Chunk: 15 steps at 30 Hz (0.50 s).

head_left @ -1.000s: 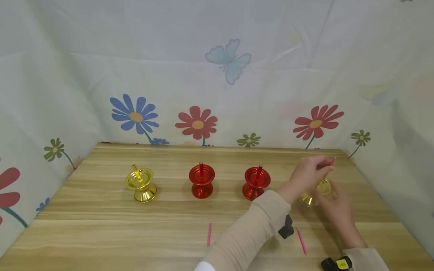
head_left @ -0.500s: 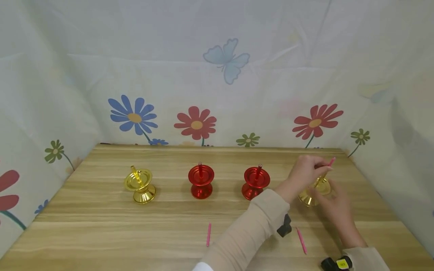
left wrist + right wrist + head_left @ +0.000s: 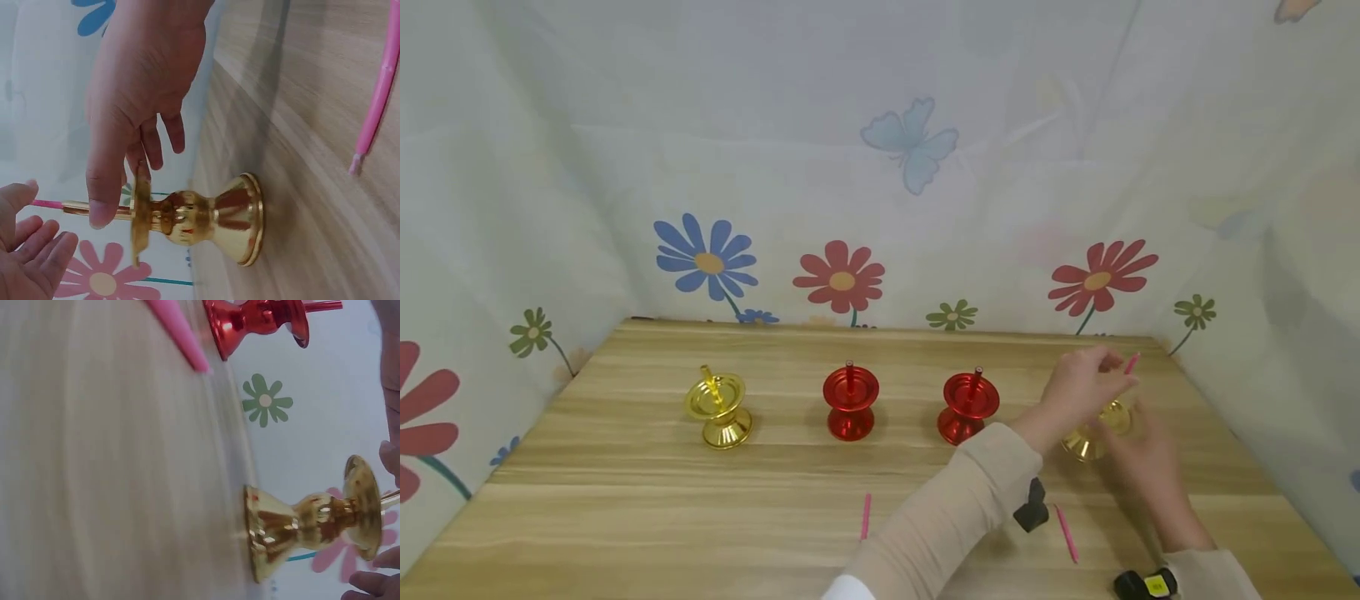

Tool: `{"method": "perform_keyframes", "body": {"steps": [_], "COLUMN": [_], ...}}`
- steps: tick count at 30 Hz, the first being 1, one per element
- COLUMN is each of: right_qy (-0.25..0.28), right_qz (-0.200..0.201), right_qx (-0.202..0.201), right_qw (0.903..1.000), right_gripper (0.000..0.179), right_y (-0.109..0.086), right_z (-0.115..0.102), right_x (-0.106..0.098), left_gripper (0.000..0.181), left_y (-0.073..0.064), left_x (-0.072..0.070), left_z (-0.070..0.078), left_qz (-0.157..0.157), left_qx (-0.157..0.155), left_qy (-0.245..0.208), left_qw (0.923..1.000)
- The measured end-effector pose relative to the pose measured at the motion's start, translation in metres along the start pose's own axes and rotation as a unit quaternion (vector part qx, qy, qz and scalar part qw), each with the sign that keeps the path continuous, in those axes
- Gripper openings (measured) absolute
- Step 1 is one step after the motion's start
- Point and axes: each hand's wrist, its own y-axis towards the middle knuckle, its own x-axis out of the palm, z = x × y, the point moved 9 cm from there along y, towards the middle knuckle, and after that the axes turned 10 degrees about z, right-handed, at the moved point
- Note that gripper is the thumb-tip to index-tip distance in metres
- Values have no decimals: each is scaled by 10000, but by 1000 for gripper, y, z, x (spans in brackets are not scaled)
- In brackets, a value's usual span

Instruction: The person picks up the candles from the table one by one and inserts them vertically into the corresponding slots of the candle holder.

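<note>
My left hand (image 3: 1078, 387) pinches a thin pink candle (image 3: 47, 204) above the rightmost gold candle holder (image 3: 181, 219). In the left wrist view the candle's lower end is right at the top of the holder's upright tube (image 3: 78, 209). My right hand (image 3: 1146, 458) comes in from the right and holds the same holder around its dish, the thumb lying across the tube in the left wrist view. The holder stands upright on the table, its dish partly hidden by the hands in the head view.
Two red candle holders (image 3: 851, 400) (image 3: 970, 407) and another gold one (image 3: 718, 408) stand in a row to the left. Loose pink candles (image 3: 866, 517) (image 3: 1066, 533) lie nearer on the wooden table (image 3: 662, 517). A flowered cloth (image 3: 760, 167) hangs behind.
The head view has shifted slightly. Both hands stay at the gold candle holder almost in the same place, the left still pinching the pink candle over its tube.
</note>
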Motion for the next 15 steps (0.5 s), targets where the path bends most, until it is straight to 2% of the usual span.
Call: {"method": "perform_keyframes", "body": {"steps": [3, 7, 15], "right_qy": [49, 269, 297], "right_qz": [480, 1060, 1512], "right_qx": [-343, -860, -1328], "right_qw": [9982, 9903, 9791], "right_gripper": [83, 74, 67], "right_y": [1, -1, -10], "right_z": [-11, -30, -63], "right_x": [-10, -20, -30], "left_gripper": [29, 29, 29], "left_y": [-3, -7, -25], "left_x": [-8, -20, -47], "left_z": [8, 17, 20], "left_qz": [29, -29, -131], "left_qx": [161, 298, 327], "left_qy": [66, -43, 195], "left_qw": [9998, 9995, 9992]}}
